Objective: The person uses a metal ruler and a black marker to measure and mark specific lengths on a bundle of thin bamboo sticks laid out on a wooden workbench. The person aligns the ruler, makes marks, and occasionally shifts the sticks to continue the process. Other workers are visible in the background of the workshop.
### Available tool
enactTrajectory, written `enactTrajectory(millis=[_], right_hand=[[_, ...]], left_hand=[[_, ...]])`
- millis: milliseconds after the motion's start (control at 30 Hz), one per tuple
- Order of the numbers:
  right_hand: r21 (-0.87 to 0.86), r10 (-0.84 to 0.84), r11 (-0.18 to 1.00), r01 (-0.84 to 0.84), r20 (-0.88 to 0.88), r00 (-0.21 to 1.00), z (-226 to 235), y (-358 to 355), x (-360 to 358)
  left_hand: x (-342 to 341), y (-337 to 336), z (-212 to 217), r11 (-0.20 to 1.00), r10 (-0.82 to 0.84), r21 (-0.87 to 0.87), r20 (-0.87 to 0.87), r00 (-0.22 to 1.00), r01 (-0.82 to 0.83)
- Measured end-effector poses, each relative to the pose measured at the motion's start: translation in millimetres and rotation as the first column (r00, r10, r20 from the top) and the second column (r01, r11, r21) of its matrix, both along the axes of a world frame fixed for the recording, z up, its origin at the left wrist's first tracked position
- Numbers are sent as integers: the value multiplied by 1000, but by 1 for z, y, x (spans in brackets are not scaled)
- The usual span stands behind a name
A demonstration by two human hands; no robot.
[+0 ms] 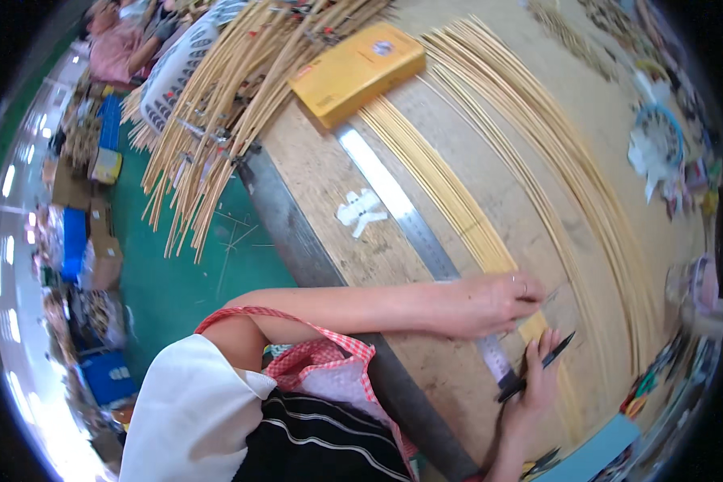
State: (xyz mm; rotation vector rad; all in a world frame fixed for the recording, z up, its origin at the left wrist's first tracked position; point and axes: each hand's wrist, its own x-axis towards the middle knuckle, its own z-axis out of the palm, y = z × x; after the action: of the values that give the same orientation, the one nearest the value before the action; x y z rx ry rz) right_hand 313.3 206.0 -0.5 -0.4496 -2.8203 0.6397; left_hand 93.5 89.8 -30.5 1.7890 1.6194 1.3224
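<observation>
L hand (490,304) presses pale thin bamboo strips (458,209) flat w/ open grip; R hand (538,377) grasps black pen (536,368).

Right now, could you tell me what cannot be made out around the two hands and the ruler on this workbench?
Head view only:
- The ruler's near part is hidden under the left hand.
- The flat bamboo strips also pass beneath that hand, so how it touches them is unseen.
- The pen in the right hand has its tip too small and blurred to show contact.
- The items at the right rim are smeared by fisheye bending.
</observation>
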Motion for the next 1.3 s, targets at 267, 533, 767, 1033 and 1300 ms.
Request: enactTrajectory(millis=[267, 533, 767, 1033, 1300], right_hand=[[103, 52, 993, -51, -10, 999, -5, 9, 6], [146, 94, 985, -93, 3, 996, -7, 9, 3], [90, 46, 995, -48, 27, 999, 2, -2, 1], [-203, -179, 968, 150, -134, 975, 21, 0, -13], [-561, -399, 810, 172, -311, 862, 33, -11, -12]], left_hand=[[8, 10, -10, 994, 14, 103, 46, 999, -19], [7, 8, -15, 994, 11, 104, 54, 998, -17], [5, 4, -12, 999, 18, 48, 42, 999, -20], [-4, 0, 6, 997, 25, -75, -108, 994, -33], [-3, 5, 29, 979, 16, -204, -50, 999, -26]])
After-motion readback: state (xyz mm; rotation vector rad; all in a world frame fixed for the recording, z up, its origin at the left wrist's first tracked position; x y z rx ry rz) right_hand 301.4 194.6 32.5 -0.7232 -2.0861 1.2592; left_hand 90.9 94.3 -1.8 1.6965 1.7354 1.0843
